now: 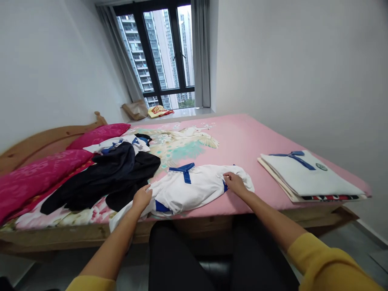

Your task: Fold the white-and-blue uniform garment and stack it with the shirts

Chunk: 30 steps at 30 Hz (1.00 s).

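A white polo shirt (pixel 200 184) with a blue collar and placket lies crumpled across the front of the bed, collar on the far side. My left hand (pixel 142 199) rests at its left end, over a white part that hangs past the bed's edge; the fingers look extended and apart from the thumb. At the right end, my right hand (pixel 235 182) has its fingers curled together, pinching the shirt's fabric near a blue trim. The fingertips of this hand are partly hidden.
Dark clothes (pixel 118 173) are heaped on the left, before magenta pillows (pixel 45 169). On the right sits a stack of folded clothes (pixel 312 173), a white shirt on top. A brown paper bag (pixel 135 110) and a yellow bag (pixel 158 111) stand by the window.
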Tool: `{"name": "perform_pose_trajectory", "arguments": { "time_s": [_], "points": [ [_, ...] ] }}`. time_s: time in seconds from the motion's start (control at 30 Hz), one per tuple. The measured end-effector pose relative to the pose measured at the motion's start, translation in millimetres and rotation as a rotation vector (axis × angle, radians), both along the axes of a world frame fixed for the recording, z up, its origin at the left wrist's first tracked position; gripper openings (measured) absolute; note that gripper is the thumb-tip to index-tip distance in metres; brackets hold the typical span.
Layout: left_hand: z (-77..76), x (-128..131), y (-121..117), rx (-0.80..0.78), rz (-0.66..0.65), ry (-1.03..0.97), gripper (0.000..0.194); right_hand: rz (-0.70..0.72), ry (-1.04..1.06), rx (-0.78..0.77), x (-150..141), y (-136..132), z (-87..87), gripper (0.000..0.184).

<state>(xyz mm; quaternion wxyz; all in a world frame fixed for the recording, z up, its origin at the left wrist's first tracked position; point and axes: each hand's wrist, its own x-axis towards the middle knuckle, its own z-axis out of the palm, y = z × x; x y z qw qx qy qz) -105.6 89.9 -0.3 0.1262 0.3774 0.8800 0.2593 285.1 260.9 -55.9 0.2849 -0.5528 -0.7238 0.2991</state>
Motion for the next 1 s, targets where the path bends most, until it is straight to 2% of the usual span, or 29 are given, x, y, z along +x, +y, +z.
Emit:
{"name": "perform_pose_trajectory", "arguments": {
  "time_s": [0.1,0.2,0.3,0.4,0.5,0.6,0.67,0.77,0.83,0.9,1.0],
  "points": [
    [-8.6,-21,19,-0.116,-0.008,-0.02,0.057,0.026,0.007,-0.045,-20,22,11.8,0.031],
    [-16.1,-35,31,-0.184,-0.002,-0.034,0.061,0.042,-0.012,-0.105,-42,42,16.3,0.033],
    [-21.5,-42,38,-0.185,0.01,-0.03,0.056,0.044,-0.043,-0.171,-60,59,12.0,0.043],
    [-25.0,-42,39,-0.156,0.015,-0.034,0.041,0.044,-0.07,-0.223,-69,68,1.9,0.051],
    [-24.6,-37,31,-0.117,0.023,-0.086,0.029,0.041,-0.05,-0.246,-68,64,-7.2,0.033],
    [-13.3,-31,18,-0.037,0.049,-0.183,0.033,0.026,0.037,-0.24,-60,56,-5.9,0.021],
    [5.0,-29,9,0.036,0.071,-0.243,0.039,0.011,0.12,-0.226,-51,54,5.8,0.021],
    [51.9,-29,2,0.148,0.077,-0.299,0.041,-0.005,0.249,-0.178,-34,60,44.8,0.024],
    [94.2,-25,-2,0.266,0.082,-0.326,0.039,-0.009,0.353,-0.111,-20,64,85.1,0.025],
    [141.2,-15,-10,0.459,0.095,-0.342,0.038,0.0,0.534,0.018,-4,60,134.1,0.026],
    [210.0,15,-34,0.704,0.028,-0.198,0.04,0.015,0.802,0.293,22,32,214.4,0.028]
  ]
}}
